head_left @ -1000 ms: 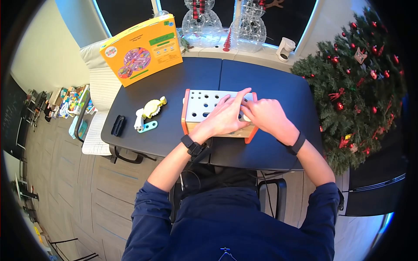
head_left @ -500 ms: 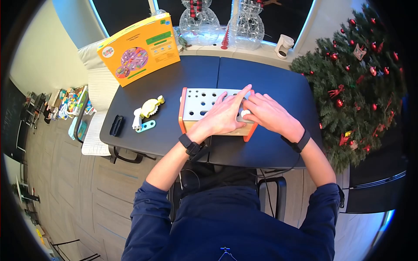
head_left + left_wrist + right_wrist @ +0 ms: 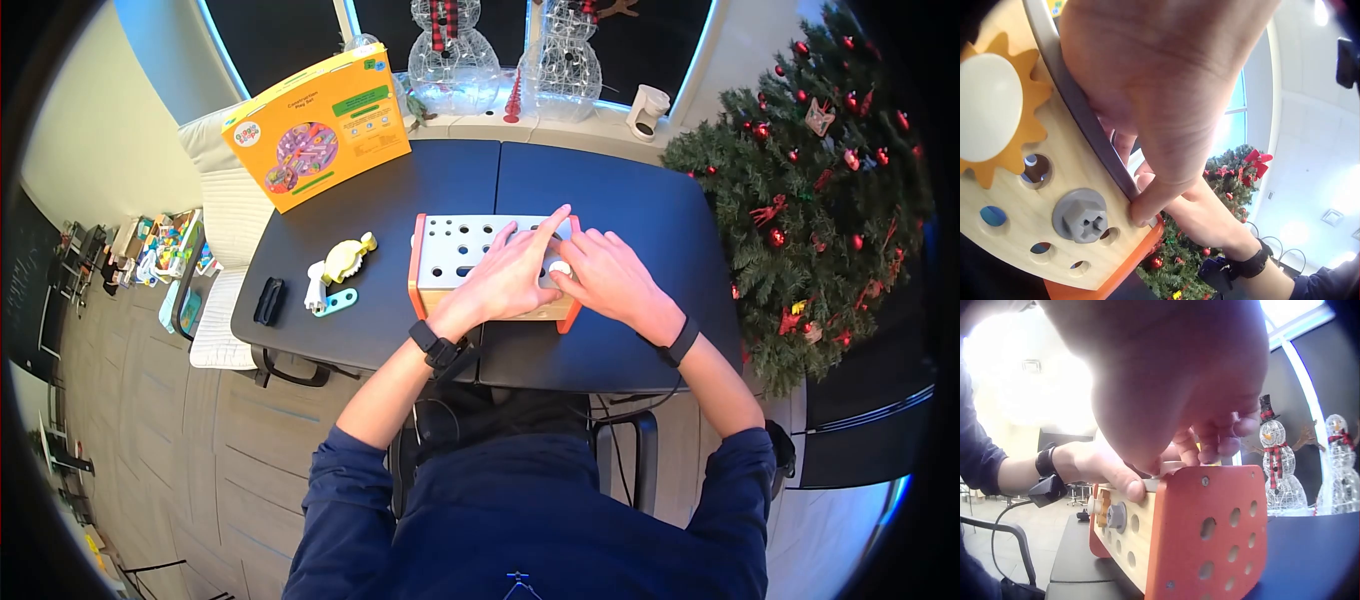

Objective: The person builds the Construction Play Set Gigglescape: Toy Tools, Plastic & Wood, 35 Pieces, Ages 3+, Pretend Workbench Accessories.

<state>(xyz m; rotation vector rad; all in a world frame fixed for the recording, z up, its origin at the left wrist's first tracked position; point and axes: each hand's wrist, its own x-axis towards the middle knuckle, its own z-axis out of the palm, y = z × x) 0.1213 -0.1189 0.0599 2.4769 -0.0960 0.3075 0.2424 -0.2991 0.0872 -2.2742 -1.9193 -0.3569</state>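
Note:
The workbench toy (image 3: 441,250) has a grey top with holes, wooden sides and orange ends (image 3: 1210,531). My left hand (image 3: 512,275) lies spread over the top's right half, its index finger extended and its thumb pressing the front edge, as the left wrist view shows. At the top's right end, my right hand (image 3: 622,283) pinches a round white piece (image 3: 561,268) between thumb and fingers; the fingertips are partly hidden. On the toy's front are an orange gear (image 3: 1032,94) with a white centre and a grey bolt head (image 3: 1082,215).
Left of the toy on the dark table (image 3: 340,350) lie a yellow toy piece (image 3: 348,259), a white piece (image 3: 315,288), a teal strip (image 3: 337,303) and a black object (image 3: 269,301). An orange box (image 3: 320,125) stands at the back left. A decorated tree (image 3: 800,220) stands at right.
My right hand's fingers were more curled over the toy's right end; they have opened out and the white piece between them has come into view. My left hand has stayed on the top.

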